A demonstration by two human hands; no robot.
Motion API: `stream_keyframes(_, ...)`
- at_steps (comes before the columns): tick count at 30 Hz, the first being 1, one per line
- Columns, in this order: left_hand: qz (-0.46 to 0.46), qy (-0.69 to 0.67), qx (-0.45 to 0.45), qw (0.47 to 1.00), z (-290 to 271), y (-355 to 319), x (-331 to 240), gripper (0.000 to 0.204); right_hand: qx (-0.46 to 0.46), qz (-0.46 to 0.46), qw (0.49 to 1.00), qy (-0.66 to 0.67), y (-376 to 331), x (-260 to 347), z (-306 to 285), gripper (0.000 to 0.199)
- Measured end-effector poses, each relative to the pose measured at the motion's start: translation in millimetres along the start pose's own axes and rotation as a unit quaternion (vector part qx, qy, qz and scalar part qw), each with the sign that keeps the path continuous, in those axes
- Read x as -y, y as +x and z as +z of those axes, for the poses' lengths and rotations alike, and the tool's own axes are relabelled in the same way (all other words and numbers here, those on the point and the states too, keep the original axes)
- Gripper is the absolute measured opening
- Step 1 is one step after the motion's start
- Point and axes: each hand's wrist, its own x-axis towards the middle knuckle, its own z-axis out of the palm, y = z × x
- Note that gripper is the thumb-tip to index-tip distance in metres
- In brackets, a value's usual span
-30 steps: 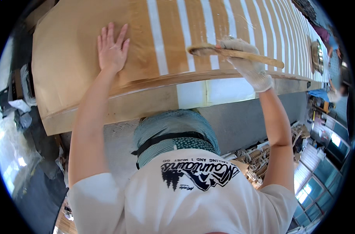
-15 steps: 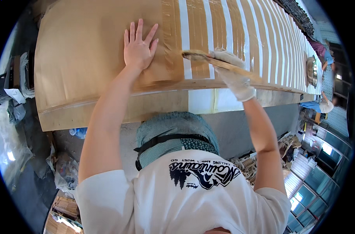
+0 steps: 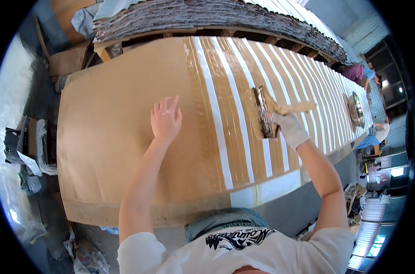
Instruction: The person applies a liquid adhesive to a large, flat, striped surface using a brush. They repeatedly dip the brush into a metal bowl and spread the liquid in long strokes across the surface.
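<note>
Right hand (image 3: 289, 130) in white glove closed around wooden handle of wide brush (image 3: 263, 113), bristles touching the striped sheets (image 3: 244, 137). Left hand (image 3: 166, 119) bare, fingers spread, pressed flat on brown cardboard (image 3: 107, 137) just left of the glossy coated band (image 3: 203, 105). Probably early: white stripes from the brush rightward and along the far surface (image 3: 335, 86) not yet covered.

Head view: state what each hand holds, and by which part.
Gloved right hand grips a wide brush by its wooden handle. Bare left hand holds nothing, flat on the brown sheet.

Left hand (image 3: 165, 121) flat on sheet (image 3: 107, 137), brush (image 3: 265, 114) to its right.
</note>
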Motion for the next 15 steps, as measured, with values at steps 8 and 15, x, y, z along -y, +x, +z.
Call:
stream_keyframes(8, 0.029, 0.097, -0.039, 0.994, 58.6, 119.2, 33.4, 0.044, -0.107, -0.093, 0.989, -0.048, 273.4, 74.1, 72.6, 0.036)
stream_keyframes(15, 0.022, 0.11, 0.0, 0.994, 55.8, 123.1, 22.2, 0.046, -0.137, -0.131, 0.963, -0.192, 395.6, 100.8, 191.5, 0.043)
